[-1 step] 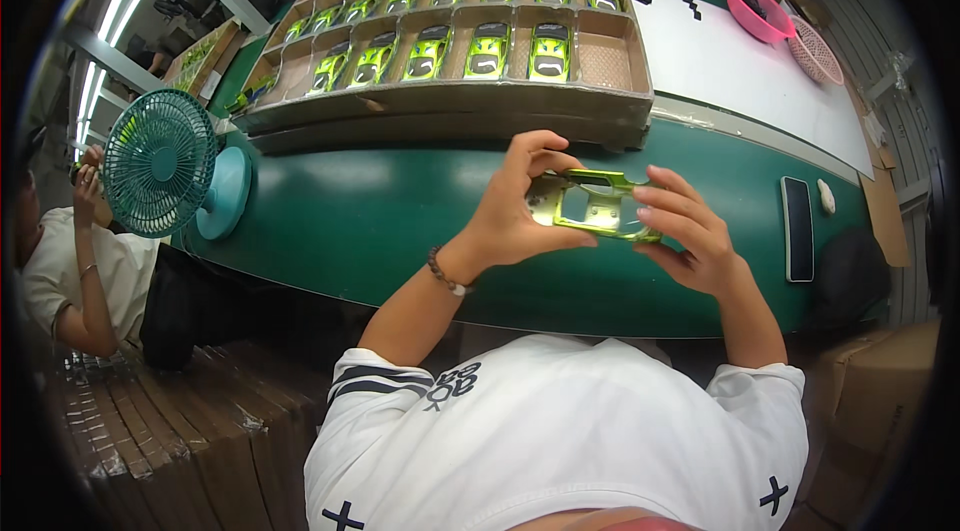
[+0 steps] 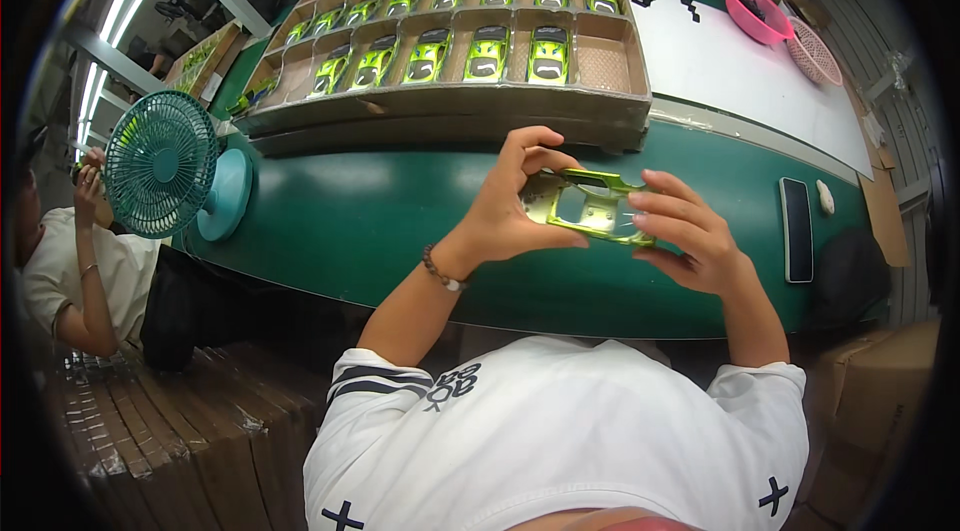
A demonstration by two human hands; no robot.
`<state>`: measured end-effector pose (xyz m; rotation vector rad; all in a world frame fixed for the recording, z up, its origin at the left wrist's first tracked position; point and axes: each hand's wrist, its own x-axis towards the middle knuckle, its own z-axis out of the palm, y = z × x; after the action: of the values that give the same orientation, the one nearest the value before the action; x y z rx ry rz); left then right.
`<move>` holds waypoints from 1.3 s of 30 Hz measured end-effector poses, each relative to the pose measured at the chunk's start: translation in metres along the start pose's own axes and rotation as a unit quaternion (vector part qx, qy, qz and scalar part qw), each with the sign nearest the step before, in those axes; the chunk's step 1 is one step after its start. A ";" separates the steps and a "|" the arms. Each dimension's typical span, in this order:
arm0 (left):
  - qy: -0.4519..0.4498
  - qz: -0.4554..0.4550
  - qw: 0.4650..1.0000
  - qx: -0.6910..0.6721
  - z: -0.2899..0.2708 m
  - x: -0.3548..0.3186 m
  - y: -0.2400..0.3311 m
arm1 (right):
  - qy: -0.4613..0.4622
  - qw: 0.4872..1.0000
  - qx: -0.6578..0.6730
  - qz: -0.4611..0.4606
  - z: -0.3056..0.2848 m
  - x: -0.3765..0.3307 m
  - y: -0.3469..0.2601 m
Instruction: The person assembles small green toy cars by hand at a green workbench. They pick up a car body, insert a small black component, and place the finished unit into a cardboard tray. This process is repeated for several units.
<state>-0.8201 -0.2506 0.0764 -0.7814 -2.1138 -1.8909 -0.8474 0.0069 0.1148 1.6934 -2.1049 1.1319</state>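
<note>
A shiny lime-green toy car body shell point(image 2: 600, 215) is held up above the green table, its hollow inside and window openings showing. My left hand point(image 2: 505, 214) grips one end, with the thumb along the near edge and the fingers curled over the far edge. At the other end, my right hand point(image 2: 692, 236) has its fingertips and thumb on the shell. Beyond my hands stands a shallow cardboard tray point(image 2: 450, 118) divided into compartments. Several lime-green toy cars point(image 2: 487, 55) lie in it, one to a compartment. The front row's rightmost compartment point(image 2: 608, 61) holds no car.
A teal fan point(image 2: 165, 163) stands at the table's left edge, near a seated person. On the right lie a phone point(image 2: 797, 229) and a small white object point(image 2: 825, 197). Farther back are a pink basin point(image 2: 755, 13) and a pink basket point(image 2: 814, 55). Other people's hands show beyond the tray.
Both my hands and the car body shell have shifted very slightly left, and the shell has tilted a little. My grip looks the same.
</note>
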 end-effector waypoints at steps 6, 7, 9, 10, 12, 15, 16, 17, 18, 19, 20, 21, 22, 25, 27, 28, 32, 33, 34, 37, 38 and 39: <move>0.208 0.108 0.927 0.292 -0.019 0.012 -0.012 | 0.030 0.984 -0.160 -0.071 -0.015 0.042 0.017; 0.257 0.106 0.926 0.257 -0.019 0.011 -0.014 | 0.064 0.978 -0.190 -0.061 -0.012 0.048 0.027; 0.296 0.088 0.909 0.280 -0.022 0.008 -0.022 | 0.107 0.965 -0.235 -0.046 -0.004 0.064 0.052; 0.313 0.077 0.900 0.294 -0.023 0.006 -0.024 | 0.117 0.960 -0.251 -0.038 0.001 0.073 0.068; 0.310 0.069 0.903 0.291 -0.021 0.006 -0.027 | 0.115 0.956 -0.269 -0.017 0.005 0.083 0.093; 0.296 0.059 0.902 0.309 -0.020 0.004 -0.026 | 0.091 0.963 -0.252 0.028 0.012 0.088 0.110; 0.293 0.054 0.904 0.305 -0.019 0.004 -0.026 | 0.086 0.966 -0.236 0.054 0.013 0.088 0.112; 0.290 0.050 0.907 0.301 -0.019 0.004 -0.025 | 0.081 0.969 -0.220 0.081 0.015 0.087 0.113; 0.283 0.049 0.909 0.303 -0.017 0.004 -0.025 | 0.073 0.970 -0.205 0.109 0.015 0.085 0.115; 0.276 0.047 0.910 0.305 -0.017 0.004 -0.025 | 0.075 0.972 -0.203 0.096 0.015 0.082 0.117; 0.267 0.047 0.913 0.306 -0.018 0.005 -0.024 | 0.077 0.973 -0.201 0.084 0.016 0.080 0.118; 0.254 0.060 0.902 0.343 -0.019 0.008 -0.023 | 0.077 0.974 -0.201 0.073 0.016 0.078 0.119; 0.241 0.074 0.891 0.378 -0.022 0.014 -0.023 | 0.038 0.968 -0.240 0.059 0.012 0.076 0.122; 0.166 0.069 0.841 0.511 -0.027 0.055 -0.015 | -0.053 0.952 -0.294 0.061 0.007 0.072 0.127; 0.114 0.028 0.810 0.575 -0.036 0.093 -0.014 | -0.015 0.987 -0.142 0.071 -0.005 0.063 0.136; 0.110 0.008 0.784 0.611 -0.042 0.111 -0.014 | 0.009 0.996 -0.063 0.067 -0.012 0.066 0.145; -0.006 -0.200 0.771 0.605 -0.050 0.149 -0.028 | 0.220 0.929 -0.047 0.295 -0.048 0.055 0.223; -0.045 -0.238 0.753 0.612 -0.045 0.156 -0.028 | 0.180 0.908 -0.119 0.361 -0.060 0.046 0.256; -0.039 -0.220 0.736 0.639 -0.037 0.157 -0.030 | 0.166 0.890 -0.188 0.381 -0.070 0.034 0.291; -0.044 -0.201 0.734 0.648 -0.030 0.155 -0.026 | 0.133 0.816 -0.390 0.405 -0.081 0.017 0.362; -0.041 -0.202 0.745 0.634 -0.031 0.154 -0.027 | 0.131 0.785 -0.460 0.394 -0.081 0.017 0.373; -0.035 -0.206 0.754 0.623 -0.034 0.152 -0.027 | 0.129 0.753 -0.523 0.378 -0.078 0.023 0.380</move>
<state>-0.9678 -0.2462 0.1314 -0.0365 -2.9727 -0.1432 -1.2205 0.0585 0.0194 0.1500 -2.4691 0.0779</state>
